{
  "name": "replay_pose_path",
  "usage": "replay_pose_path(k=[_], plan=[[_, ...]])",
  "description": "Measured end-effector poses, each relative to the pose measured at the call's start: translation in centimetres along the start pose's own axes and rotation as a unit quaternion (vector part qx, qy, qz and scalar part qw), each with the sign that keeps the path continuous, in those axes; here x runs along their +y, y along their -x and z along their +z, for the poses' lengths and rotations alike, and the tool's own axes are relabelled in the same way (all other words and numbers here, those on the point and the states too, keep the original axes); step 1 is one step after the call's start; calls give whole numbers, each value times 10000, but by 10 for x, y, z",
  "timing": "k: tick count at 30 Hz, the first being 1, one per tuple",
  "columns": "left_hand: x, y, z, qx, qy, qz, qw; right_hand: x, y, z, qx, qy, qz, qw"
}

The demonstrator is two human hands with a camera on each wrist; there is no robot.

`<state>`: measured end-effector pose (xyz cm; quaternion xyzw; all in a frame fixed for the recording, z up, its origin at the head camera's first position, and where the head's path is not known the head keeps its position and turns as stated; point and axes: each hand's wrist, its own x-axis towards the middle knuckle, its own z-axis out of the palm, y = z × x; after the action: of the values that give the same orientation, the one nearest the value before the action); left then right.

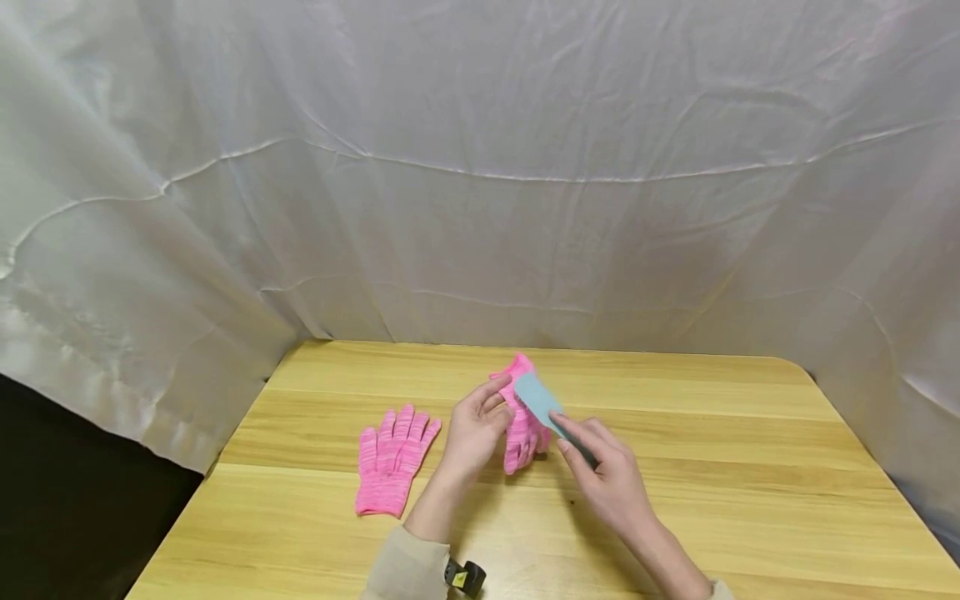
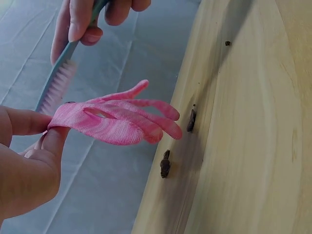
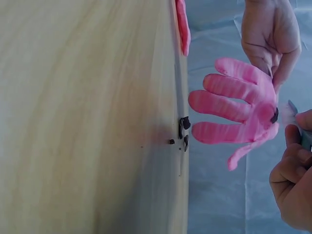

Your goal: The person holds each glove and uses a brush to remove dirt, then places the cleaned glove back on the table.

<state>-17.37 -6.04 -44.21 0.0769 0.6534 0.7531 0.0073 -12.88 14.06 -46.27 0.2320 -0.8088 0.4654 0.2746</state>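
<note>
My left hand (image 1: pixel 474 429) pinches a pink knit glove (image 1: pixel 521 437) between thumb and fingers near its cuff, holding it above the table. Its fingers dangle, toward the table side in the left wrist view. A blue-grey brush (image 1: pixel 542 402) is gripped by its handle in my right hand (image 1: pixel 617 485). Pale bristles (image 2: pixel 57 87) face the glove beside the cuff; whether they touch it I cannot tell. In the right wrist view a dark lump (image 3: pixel 274 115) clings to the glove near the bristles. A second pink glove (image 1: pixel 392 462) lies flat on the table, left of my left hand.
Several dark crumbs (image 2: pixel 165 164) lie on the wooden table (image 1: pixel 750 500) beneath the held glove. Grey cloth (image 1: pixel 525 250) hangs behind the table and along its sides. A black device (image 1: pixel 467 577) sits at my left wrist.
</note>
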Motion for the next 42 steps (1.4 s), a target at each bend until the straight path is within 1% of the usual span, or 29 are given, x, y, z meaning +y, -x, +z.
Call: replay_pose_path(k=[3,6,12,15,22,26,29,32,38,42], plan=[[1,0,1,7,53,-2,10000,1,1,1,-8,87,-83,9999],[2,0,1,99,108,-102,9998,2,1,1,-9,178,-72,9998],[2,0,0,201,209,-136,9995,4,2,0,-8,371,-17,9993],[2,0,-1,220,190,-118,9995,4,2,0,-15,395,12,9992],[2,-1,-3,303,200,-202,9991,4,1,-1,-47,418,116,9990],[2,-2,-3,318,203,-128,9992,4,1,-1,-47,440,132,9989],[2,-1,-4,340,219,-80,9991,4,1,-2,-5,403,131,9991],[2,-1,-4,348,240,-99,9991,4,0,-2,58,287,198,9994],[0,-2,-4,235,219,-118,9994,2,0,-4,146,-13,415,9990],[0,-2,-3,155,90,-124,9998,1,0,-4,127,-39,412,9991]])
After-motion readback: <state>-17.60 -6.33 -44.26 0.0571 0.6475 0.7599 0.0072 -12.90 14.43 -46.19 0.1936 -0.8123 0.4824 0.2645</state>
